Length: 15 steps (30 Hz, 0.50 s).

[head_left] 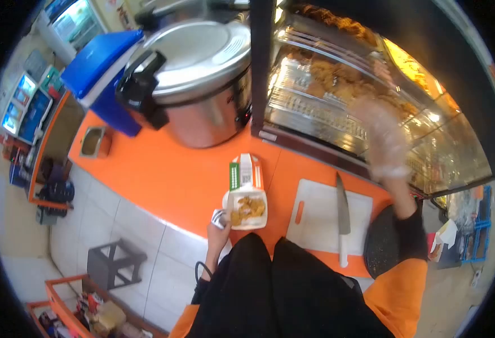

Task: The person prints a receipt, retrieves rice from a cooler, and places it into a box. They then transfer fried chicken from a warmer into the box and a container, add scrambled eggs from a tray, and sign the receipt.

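My left hand [218,231] grips the left edge of an open paper takeaway box [247,174], its lid folded back. Several pieces of fried chicken [248,209] lie in the box. Something small, white with dark stripes [219,218], is at my left fingers. My right hand [381,135], in a clear plastic glove, reaches up at the front of a glass food warmer [315,118]. Motion smears its fingers, so whether they hold anything does not show. Behind it, fried chicken [332,76] lies on the warmer's metal rack.
A knife [342,203] lies across a white cutting board [315,214], beside a round black board [380,242]. On the orange counter [163,174] stand a large rice cooker [202,107], a blue container [104,62] and a small metal tin [92,142]. A stool [115,262] is on the floor.
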### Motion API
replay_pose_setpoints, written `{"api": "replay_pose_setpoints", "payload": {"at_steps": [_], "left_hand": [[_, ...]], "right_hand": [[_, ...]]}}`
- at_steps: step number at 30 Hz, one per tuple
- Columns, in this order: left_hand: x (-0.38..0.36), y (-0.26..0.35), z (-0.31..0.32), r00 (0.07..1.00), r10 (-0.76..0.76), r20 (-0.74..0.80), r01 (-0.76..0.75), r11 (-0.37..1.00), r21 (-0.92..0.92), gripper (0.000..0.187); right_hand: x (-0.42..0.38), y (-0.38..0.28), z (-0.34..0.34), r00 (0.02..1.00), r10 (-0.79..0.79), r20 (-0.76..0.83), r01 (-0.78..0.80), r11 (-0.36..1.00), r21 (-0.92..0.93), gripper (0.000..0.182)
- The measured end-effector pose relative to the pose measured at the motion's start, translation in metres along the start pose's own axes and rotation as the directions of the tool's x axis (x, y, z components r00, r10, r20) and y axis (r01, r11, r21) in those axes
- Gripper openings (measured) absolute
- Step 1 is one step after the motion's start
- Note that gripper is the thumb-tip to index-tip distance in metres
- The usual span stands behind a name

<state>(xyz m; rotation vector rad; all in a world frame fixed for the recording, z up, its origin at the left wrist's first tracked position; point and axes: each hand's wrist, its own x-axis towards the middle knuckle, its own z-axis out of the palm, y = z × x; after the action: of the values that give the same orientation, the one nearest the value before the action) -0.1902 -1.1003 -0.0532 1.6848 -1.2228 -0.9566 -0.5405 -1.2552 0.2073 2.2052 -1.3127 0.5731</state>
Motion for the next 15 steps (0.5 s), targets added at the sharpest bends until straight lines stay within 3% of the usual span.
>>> {"api": "replay_pose_setpoints", "payload": {"at_steps": [2, 3, 4, 6, 8, 9, 12, 15], "left_hand": [[-0.001, -0.009, 0.007, 1.000, -0.019, -0.020, 0.018, 0.997, -0.073, 0.024], [-0.003, -0.009, 0.010, 0.999, -0.024, -0.033, 0.020, 0.994, -0.111, 0.024], [-0.007, -0.009, 0.011, 0.999, -0.014, -0.048, 0.008, 0.994, -0.113, 0.024], [-0.014, -0.006, 0.011, 0.992, -0.123, -0.005, 0.121, 0.977, -0.174, 0.022], [-0.015, -0.007, 0.009, 0.981, -0.186, 0.059, 0.195, 0.958, -0.209, 0.022], [-0.016, -0.009, 0.010, 0.991, -0.130, 0.037, 0.135, 0.974, -0.180, 0.023], [-0.016, -0.011, 0.011, 1.000, -0.019, -0.010, 0.018, 0.993, -0.119, 0.024], [-0.015, -0.014, 0.014, 1.000, 0.001, -0.019, -0.003, 0.992, -0.125, 0.025]], "right_hand": [[-0.055, -0.043, 0.038, 0.972, -0.035, 0.231, 0.002, 0.990, 0.140, 0.026], [-0.055, -0.081, 0.042, 0.957, -0.108, 0.269, -0.046, 0.860, 0.508, 0.026], [-0.058, -0.115, 0.047, 0.941, -0.192, 0.279, -0.114, 0.598, 0.793, 0.026], [-0.081, -0.164, 0.068, 0.789, -0.337, 0.514, -0.289, 0.534, 0.795, 0.025], [-0.068, -0.200, 0.068, 0.548, -0.377, 0.747, -0.335, 0.719, 0.608, 0.026], [-0.066, -0.209, 0.067, 0.406, -0.362, 0.839, -0.323, 0.802, 0.503, 0.026], [-0.083, -0.212, 0.077, 0.779, -0.251, 0.574, -0.292, 0.666, 0.687, 0.029], [-0.077, -0.185, 0.078, 0.793, -0.060, 0.606, -0.326, 0.799, 0.505, 0.032]]}}
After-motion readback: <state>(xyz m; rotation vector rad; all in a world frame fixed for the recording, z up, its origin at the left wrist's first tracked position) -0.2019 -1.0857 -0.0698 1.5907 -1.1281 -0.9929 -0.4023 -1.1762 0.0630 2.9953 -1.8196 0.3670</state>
